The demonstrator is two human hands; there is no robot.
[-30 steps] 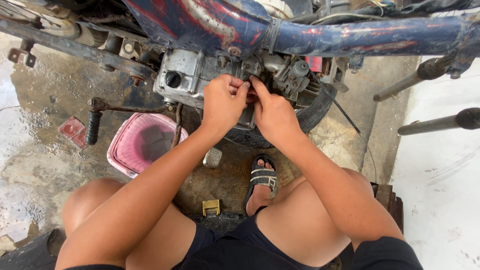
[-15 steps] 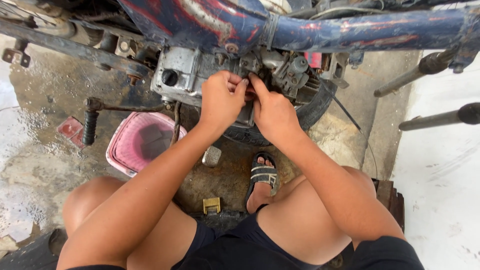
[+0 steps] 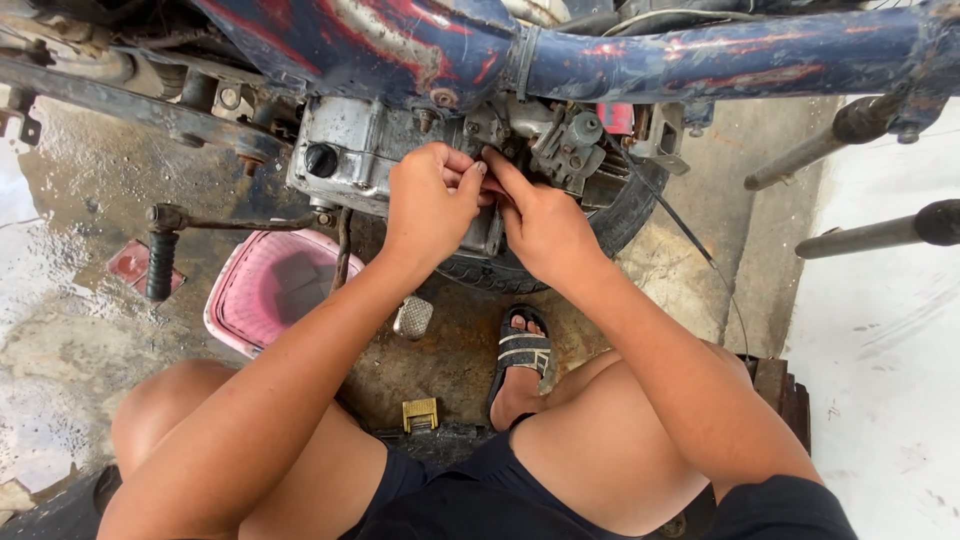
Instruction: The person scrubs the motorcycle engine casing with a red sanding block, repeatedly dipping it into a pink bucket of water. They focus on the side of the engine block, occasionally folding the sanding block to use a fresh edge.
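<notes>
since a second ago the view has tipped slightly, so the engine sits a little higher in frame; both hands have stayed at the same spot on the motorcycle engine (image 3: 350,150), just under the worn blue frame tube (image 3: 700,55). the left hand (image 3: 430,205) is curled, its fingertips pinching at something small and reddish against the engine casing, too hidden to name. the right hand (image 3: 545,225) lies beside it, index finger stretched to meet the left fingertips, the other fingers loosely bent; whether it grips anything cannot be told. the carburetor (image 3: 560,140) sits just right of the fingers. a small red block (image 3: 617,118) shows behind it. on the wet concrete lie a pink plastic basket (image 3: 270,290), a flat red square piece (image 3: 128,262), and a small yellow block (image 3: 420,412) near the sandalled foot (image 3: 520,360). the kick-start lever (image 3: 165,245) juts left.
</notes>
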